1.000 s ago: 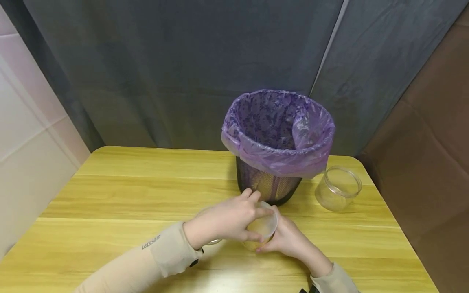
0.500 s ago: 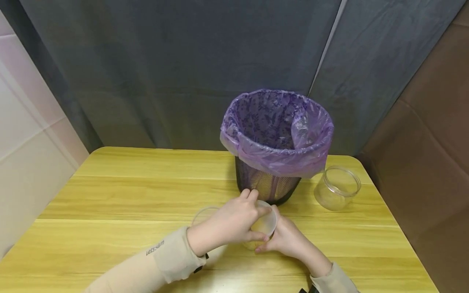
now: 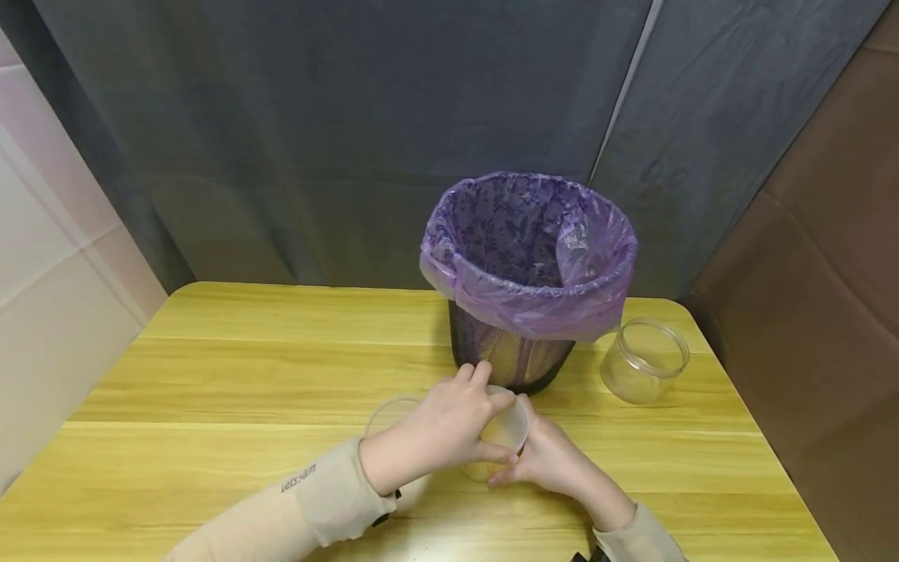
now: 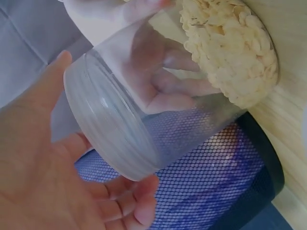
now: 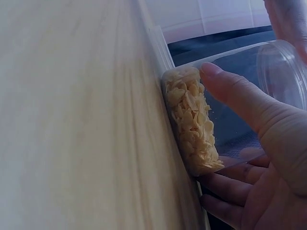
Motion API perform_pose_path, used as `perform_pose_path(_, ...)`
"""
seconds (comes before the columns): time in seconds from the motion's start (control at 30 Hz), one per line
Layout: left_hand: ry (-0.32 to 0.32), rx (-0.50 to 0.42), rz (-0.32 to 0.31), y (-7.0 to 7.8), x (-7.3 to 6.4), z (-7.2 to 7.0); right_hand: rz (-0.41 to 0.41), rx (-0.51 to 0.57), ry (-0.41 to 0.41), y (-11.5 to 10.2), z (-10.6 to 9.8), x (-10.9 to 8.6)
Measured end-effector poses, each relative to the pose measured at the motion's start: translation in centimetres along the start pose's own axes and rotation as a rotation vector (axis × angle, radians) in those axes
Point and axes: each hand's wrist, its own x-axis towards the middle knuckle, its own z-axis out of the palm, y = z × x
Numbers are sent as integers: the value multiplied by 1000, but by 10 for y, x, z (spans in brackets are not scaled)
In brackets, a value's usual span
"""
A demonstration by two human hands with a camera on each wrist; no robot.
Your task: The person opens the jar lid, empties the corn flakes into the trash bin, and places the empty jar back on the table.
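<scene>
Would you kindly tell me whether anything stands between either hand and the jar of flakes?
Nothing visible does: the left hand grips the lid at its edge, and the right hand holds the jar of flakes directly. The mesh bin stands beyond the jar, not between it and either hand.

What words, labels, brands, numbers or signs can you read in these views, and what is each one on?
"Lets...": dark print on the left sleeve; the letters after it are too blurred to read surely.
None visible on the jar of flakes, its lid, the far-right jar, the bin or its patterned liner.
Half-hidden clear item: cannot tell.
</scene>
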Motion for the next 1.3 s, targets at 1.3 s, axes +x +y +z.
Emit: perform_pose_path(1.3,-217,35,226,-6,-3,-13,26,-41,-37,-3,-2,1)
